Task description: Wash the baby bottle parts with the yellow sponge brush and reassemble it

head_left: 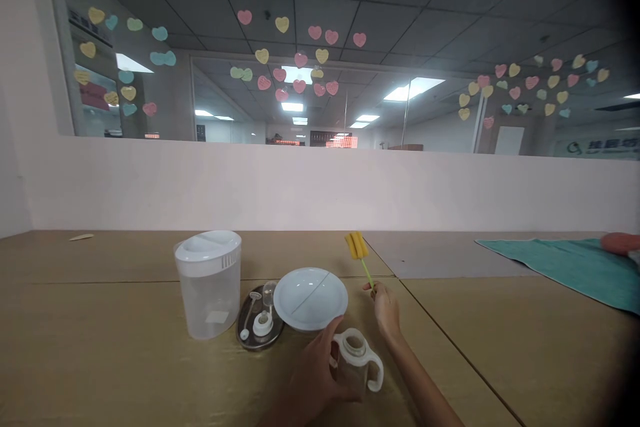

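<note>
My left hand (313, 373) is wrapped round a small clear cup with white side handles (357, 360) standing on the table near the front edge. My right hand (386, 307) pinches the thin green handle of a yellow sponge brush (357, 245), whose head points up and away, just right of a white bowl (310, 298). Left of the bowl lies a small metal tray (247, 337) carrying white cup parts and a clear cap. A clear plastic pitcher with a white lid (209, 283) stands further left.
The tan table (100, 360) runs back to a low white wall. A teal towel (575, 263) lies at the far right with an orange object (620, 242) at its edge. A small pale strip (81, 237) lies at the far left.
</note>
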`<state>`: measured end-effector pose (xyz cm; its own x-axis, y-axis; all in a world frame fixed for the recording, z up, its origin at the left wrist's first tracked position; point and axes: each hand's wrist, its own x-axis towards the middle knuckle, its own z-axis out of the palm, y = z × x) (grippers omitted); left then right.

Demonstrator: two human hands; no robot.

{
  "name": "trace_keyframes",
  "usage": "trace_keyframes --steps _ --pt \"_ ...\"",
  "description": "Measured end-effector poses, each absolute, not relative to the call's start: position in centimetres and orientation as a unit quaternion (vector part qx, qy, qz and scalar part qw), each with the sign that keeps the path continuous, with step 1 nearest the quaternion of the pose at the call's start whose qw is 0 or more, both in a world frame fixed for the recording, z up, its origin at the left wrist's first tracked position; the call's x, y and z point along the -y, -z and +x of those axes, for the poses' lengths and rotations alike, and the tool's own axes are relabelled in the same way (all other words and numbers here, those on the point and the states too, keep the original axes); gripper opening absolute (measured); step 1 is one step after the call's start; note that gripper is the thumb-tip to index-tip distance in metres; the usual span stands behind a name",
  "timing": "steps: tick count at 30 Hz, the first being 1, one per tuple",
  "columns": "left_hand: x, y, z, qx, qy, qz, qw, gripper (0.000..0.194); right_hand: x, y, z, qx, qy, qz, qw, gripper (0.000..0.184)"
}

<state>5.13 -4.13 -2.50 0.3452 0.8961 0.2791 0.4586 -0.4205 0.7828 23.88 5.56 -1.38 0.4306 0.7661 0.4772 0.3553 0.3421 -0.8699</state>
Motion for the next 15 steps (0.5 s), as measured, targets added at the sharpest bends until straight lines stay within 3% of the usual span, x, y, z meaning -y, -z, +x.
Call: trace_keyframes --steps 2,7,15 --pt "4.38 2.17 5.08 -0.423 -0.369 0.752 0.346 0.112 -5.32 1.13 23.77 0.508 -0.169 -0.554 0.638 0.038" --pt "4.82 1.46 5.26 -0.358 -0.367 0.742 0.431 0.065 -4.92 0.63 23.55 0.507 -0.175 -0.567 0.626 0.037" --pt "4.81 1.91 5.23 -0.414 -0.368 0.763 0.334 0.075 -4.79 0.58 23.55 0.514 -0.173 -0.573 0.614 0.037"
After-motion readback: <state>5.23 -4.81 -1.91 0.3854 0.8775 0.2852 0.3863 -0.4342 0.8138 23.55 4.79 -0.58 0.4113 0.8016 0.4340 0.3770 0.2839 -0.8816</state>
